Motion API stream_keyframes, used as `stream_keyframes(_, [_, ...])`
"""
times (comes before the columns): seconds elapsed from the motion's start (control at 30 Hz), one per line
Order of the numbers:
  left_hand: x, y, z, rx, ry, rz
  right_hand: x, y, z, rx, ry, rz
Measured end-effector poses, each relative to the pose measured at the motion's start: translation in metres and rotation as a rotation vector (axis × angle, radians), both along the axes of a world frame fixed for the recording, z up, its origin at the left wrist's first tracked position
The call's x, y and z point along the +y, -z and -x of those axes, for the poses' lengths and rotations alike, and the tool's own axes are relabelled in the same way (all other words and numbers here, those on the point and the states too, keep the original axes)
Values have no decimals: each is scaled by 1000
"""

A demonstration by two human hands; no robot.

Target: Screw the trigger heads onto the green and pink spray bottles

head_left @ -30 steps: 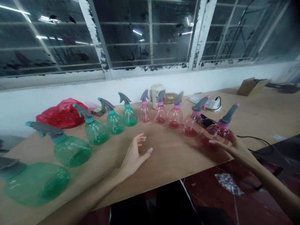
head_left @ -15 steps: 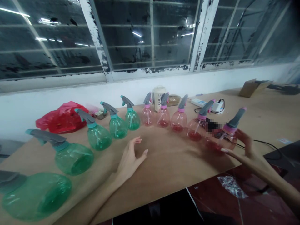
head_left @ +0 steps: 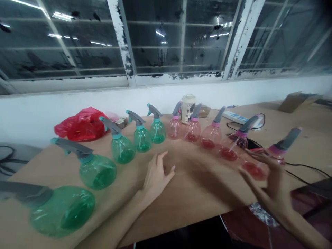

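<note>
Right hand: fingers spread at rightmost pink translucent plastic spray bottle, right of cream lidded cup; contact unclear. Step, judged: positioning or release; any lift needs closed fingers. Left hand: empty, loosely spread, cup's near-left.

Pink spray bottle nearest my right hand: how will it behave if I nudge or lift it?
The pink spray bottle by the right hand is probably light, with liquid only at the bottom. Smooth and see-through, it may slip a little when gripped. A push high on the grey spray head could tip it.
</note>
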State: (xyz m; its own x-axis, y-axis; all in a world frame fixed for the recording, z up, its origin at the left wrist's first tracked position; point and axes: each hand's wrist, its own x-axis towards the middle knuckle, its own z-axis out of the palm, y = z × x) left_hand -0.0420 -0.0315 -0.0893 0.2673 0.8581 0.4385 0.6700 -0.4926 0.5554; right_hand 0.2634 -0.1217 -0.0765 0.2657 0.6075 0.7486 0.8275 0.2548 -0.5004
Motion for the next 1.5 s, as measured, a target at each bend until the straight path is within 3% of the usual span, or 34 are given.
stream_keyframes(0.17, [1,2,3,44,3,-7,70,8,61,-67,-350,352])
stream_keyframes(0.33, [2,5,3,63,-8,13,119,29,95,-89,-523,434])
stream_keyframes(0.67, [5,6,2,105,-14,-12,137,31,103,-105,-520,389])
stream_keyframes(1.03, [2,3,4,72,-82,-109,146,14,88,-109,-557,337])
stream_keyframes(1.17, [-19,-8,8,64,-108,-180,144,8,94,-100,-592,312])
stream_keyframes(1.3, [-58,-28,18,28,-197,-234,142,0,108,-108,-655,291])
stream_keyframes(1.5, [-117,-51,75,-119,-339,-465,132,-15,150,-109,-786,202])
